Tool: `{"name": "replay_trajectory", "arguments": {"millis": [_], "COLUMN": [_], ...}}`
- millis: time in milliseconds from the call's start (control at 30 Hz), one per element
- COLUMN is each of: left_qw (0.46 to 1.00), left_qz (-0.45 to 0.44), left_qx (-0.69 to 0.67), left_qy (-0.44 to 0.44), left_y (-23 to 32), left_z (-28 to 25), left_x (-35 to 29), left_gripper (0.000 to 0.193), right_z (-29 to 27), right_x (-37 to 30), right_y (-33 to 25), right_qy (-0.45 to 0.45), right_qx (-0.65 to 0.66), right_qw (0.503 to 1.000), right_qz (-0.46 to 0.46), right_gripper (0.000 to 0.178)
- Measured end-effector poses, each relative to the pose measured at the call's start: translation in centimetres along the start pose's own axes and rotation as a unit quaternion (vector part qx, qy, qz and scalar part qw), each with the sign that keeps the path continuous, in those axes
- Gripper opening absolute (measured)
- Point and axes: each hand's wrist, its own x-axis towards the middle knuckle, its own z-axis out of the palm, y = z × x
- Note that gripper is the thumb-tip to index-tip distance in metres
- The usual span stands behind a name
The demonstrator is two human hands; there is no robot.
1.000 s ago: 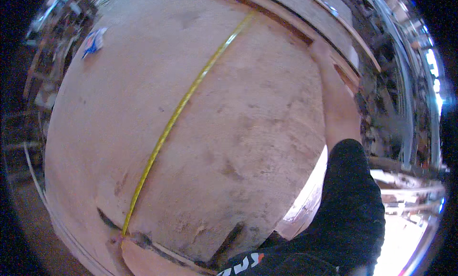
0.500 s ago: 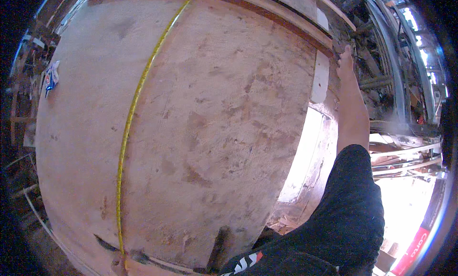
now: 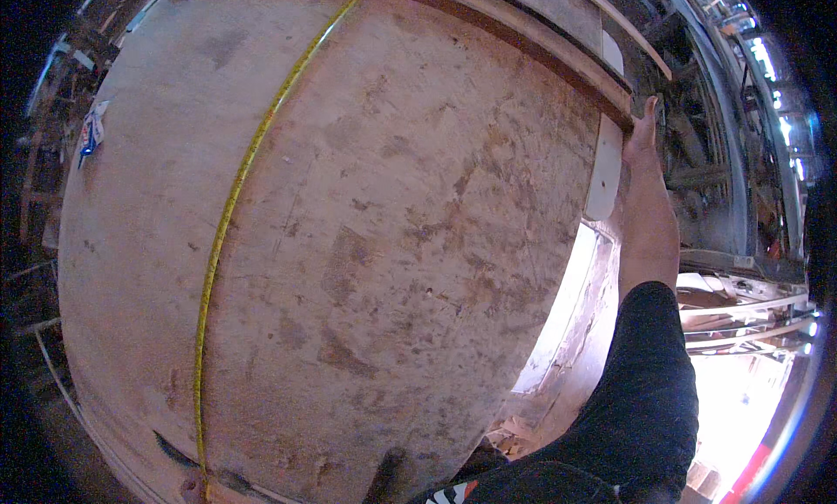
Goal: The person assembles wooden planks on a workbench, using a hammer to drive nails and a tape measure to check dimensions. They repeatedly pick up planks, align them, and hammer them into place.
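Across a broad, stained board (image 3: 418,269), left of its middle, runs a yellow measuring tape (image 3: 228,206), laid from the board's near edge to its far side, where its upper end meets a long brown wooden strip (image 3: 514,30) set along that side. At the far right corner of the board is the person's right hand (image 3: 643,129), touching the end of the strip, its thumb raised and apart; the other fingers are hidden, so whether they grip the wood cannot be told. By the near left edge of the board, only a small part of the left hand (image 3: 192,490) shows, close beside the tape's lower end; whether it pinches the tape cannot be told. A dark curved piece (image 3: 174,450) lies near that hand, at the same edge of the board. On the board's left margin sits a small white and blue packet (image 3: 91,131). Just past the board's right edge is a pale, round-ended piece (image 3: 603,180), and the right arm's dark sleeve (image 3: 649,373) comes up on that side, well apart from the tape.
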Motion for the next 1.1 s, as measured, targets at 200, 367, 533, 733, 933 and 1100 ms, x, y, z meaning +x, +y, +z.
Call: {"name": "replay_trajectory", "arguments": {"millis": [200,367,533,733,933,1100], "left_qw": [0.999,0.994,0.994,0.997,0.988,0.984], "left_qz": [0.012,-0.015,-0.015,-0.010,0.099,0.124], "left_qx": [0.004,0.095,0.092,-0.017,-0.113,0.116], "left_qy": [-0.037,0.060,-0.048,-0.073,-0.045,-0.061], "left_y": [-1.5,-3.7,-1.4,5.2,-3.0,2.8], "left_z": [-1.7,-1.6,-1.6,-1.1,-0.1,0.8], "left_x": [-0.1,-0.8,-1.4,-4.5,0.0,-0.5], "left_gripper": [0.031,0.031,0.034,0.047,0.047,0.056], "right_z": [-0.2,0.6,-1.4,0.7,-12.7,-28.4], "right_x": [-0.3,0.1,-1.1,-13.3,-35.5,-49.8], "right_y": [-0.2,0.3,-1.3,4.9,21.1,26.6], "right_qy": [0.062,0.085,0.092,0.109,0.008,-0.128], "right_qx": [-0.011,-0.017,-0.086,-0.249,-0.375,-0.065], "right_qw": [0.998,0.996,0.988,0.937,0.925,0.883], "right_qz": [0.014,0.020,-0.083,-0.220,-0.061,0.447], "right_gripper": [0.111,0.106,0.083,0.077,0.071,0.068]}}
